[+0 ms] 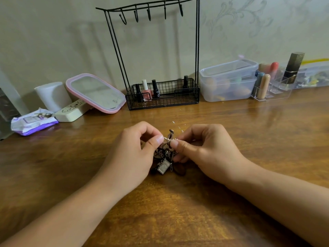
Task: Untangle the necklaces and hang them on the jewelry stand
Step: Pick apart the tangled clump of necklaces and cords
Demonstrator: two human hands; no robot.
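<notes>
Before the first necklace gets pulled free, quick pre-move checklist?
1. Both hands on the tangle: ok. Left hand and right hand pinch the knotted clump of metal necklaces.
2. Clump supported: ok, its lower part rests on the brown wooden table.
3. One strand isolated: cannot tell.
4. Hooks free: ok, black wire jewelry stand has nothing hanging.
5. Stand upright: ok.

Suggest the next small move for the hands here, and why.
Probably ease one chain loose: both the left hand and right hand pinch the knotted necklaces above the table, and every hook on the jewelry stand is bare.
</notes>
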